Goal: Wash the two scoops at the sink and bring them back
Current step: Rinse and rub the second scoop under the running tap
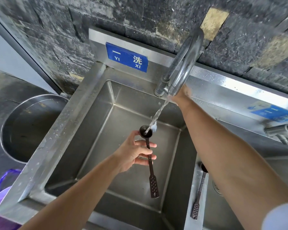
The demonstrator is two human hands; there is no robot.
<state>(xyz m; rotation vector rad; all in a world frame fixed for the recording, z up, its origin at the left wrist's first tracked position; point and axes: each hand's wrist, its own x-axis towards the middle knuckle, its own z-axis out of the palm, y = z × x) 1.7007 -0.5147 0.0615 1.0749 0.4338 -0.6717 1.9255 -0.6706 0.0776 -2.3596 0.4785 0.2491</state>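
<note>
My left hand (pixel 134 152) holds a dark long-handled scoop (pixel 150 161) over the steel sink basin (pixel 96 140), fingers wrapped around its handle. Water runs from the faucet (pixel 184 63) straight into the scoop's bowl. My right hand (pixel 183 94) reaches behind the faucet spout and is mostly hidden by it; I cannot see what it touches. The second scoop (pixel 199 193) lies on the steel divider between the two basins, bowl end pointing away from me.
A blue sign (pixel 127 58) is fixed on the sink's back panel. A large round steel pot (pixel 23 127) stands left of the sink. A purple bag (pixel 2 193) sits at lower left. A second basin and tap (pixel 283 132) are to the right.
</note>
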